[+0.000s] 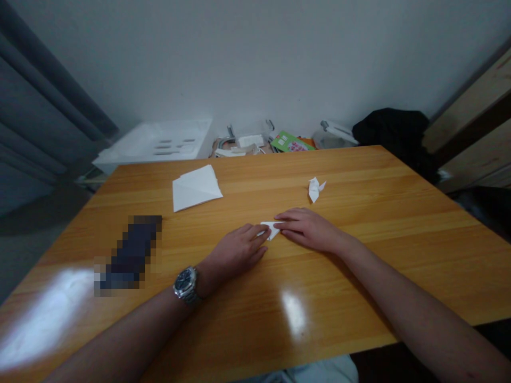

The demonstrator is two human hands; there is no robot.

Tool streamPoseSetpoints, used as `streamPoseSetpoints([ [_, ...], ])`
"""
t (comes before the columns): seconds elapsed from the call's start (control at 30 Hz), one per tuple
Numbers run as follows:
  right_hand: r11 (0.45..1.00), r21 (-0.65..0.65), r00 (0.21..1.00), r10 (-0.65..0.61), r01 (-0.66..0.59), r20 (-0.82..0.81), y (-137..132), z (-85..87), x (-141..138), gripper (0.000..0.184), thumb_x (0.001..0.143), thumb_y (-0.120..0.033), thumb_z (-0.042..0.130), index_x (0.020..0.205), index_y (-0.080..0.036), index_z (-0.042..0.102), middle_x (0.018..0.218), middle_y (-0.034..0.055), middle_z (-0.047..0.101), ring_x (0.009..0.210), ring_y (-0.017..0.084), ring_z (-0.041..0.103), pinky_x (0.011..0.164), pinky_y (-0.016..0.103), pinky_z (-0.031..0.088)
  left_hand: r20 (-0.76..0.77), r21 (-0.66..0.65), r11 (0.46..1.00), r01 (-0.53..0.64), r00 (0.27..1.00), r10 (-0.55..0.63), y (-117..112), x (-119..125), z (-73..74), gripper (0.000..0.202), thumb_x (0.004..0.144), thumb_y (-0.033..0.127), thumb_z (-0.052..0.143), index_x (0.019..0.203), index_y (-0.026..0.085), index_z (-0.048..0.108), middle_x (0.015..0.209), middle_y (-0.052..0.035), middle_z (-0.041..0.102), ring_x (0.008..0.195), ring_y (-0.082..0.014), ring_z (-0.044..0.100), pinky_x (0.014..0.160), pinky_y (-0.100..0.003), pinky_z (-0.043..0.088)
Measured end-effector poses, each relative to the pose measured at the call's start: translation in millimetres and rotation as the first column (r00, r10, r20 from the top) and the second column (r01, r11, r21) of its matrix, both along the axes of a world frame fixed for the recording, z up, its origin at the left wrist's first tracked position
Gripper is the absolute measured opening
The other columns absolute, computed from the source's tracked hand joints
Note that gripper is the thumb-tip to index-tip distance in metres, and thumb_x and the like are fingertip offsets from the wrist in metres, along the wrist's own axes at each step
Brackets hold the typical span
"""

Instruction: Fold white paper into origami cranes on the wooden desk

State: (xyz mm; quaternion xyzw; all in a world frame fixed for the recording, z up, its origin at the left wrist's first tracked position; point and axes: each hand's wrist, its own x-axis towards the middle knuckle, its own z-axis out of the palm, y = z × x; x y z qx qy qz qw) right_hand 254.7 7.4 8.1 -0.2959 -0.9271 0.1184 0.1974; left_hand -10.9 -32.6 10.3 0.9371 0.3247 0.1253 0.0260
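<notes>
A small piece of white folded paper (273, 232) lies on the wooden table between my hands, its visible lower part coming to a point. From the left, my left hand (243, 247) has its fingertips closed down on the paper's left side; a metal watch (186, 283) is on that wrist. My right hand (305, 229) grips the right edge of the same paper with its fingertips, the fingers partly stretched. Fingers hide parts of the paper's edges. Farther back on the right sits a small folded paper figure (314, 190) with pointed ends.
A stack of white paper sheets (196, 188) rests at the back left of the table (351, 298). A dark, pixelated object (133, 250) lies at the left. Beyond the far edge are a white plastic tray (159, 141), a green booklet (290, 142) and a black cloth-like bundle (393, 130).
</notes>
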Motion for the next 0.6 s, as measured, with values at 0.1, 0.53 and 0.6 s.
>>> streamPoseSetpoints([
  [0.1,1.000,0.003,1.000,0.010,-0.010,-0.005,0.3,-0.4,0.0,0.029,0.100,-0.025,0.057,0.125,-0.025,0.071,0.128,0.0118,0.070,0.117,0.026,0.064,0.100,0.046,0.050,0.002,-0.013,0.998,0.063,0.998,-0.063,0.8,-2.4,2.9,0.041,0.101,0.026,0.048,0.141,0.017,0.053,0.141,-0.0119,0.058,0.119,-0.0255,0.058,0.102,-0.042,0.053],
  [0.53,1.000,-0.012,0.999,-0.013,0.012,-0.035,1.0,4.2,3.7,0.028,0.100,-0.024,0.055,0.122,-0.023,0.072,0.126,0.0103,0.071,0.114,0.024,0.066,0.100,0.044,0.051,-0.046,-0.037,0.999,-0.004,0.999,0.002,-5.0,4.4,3.5,0.043,0.099,0.024,0.049,0.142,0.016,0.052,0.137,-0.0126,0.059,0.114,-0.0266,0.056,0.100,-0.044,0.053],
  [0.6,1.000,-0.018,0.999,-0.009,0.009,-0.032,1.6,3.6,3.9,0.029,0.100,-0.023,0.054,0.123,-0.023,0.072,0.125,0.0108,0.071,0.114,0.024,0.066,0.100,0.045,0.051,-0.050,-0.038,0.999,-0.010,0.999,0.009,-5.8,4.6,4.1,0.043,0.100,0.025,0.049,0.142,0.016,0.052,0.136,-0.0131,0.059,0.113,-0.0266,0.056,0.100,-0.044,0.053],
])
